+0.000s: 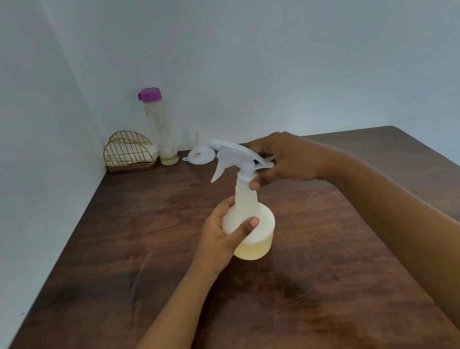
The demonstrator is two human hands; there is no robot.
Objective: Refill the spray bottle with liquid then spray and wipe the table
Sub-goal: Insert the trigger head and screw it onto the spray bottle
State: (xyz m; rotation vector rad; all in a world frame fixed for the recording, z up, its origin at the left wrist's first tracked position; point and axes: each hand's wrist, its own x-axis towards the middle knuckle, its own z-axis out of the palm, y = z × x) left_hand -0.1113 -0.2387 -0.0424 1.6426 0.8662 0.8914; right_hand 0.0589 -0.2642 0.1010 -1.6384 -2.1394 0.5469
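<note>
Far left corner: a gold wire holder [129,156] contains folded white cloths. Just right of it stands a tall clear bottle [159,128], purple cap on, with a shallow layer of pale liquid at the bottom. A white funnel [200,153] sits mouth-down beside it. At mid-table [116,271], your left hand [223,237] grips the spray bottle [251,226], fingers behind the body and thumb across its front. Pale yellow liquid fills its lowest part. Your right hand [284,158] is curled round the trigger head [234,155], thumb at the collar.
</note>
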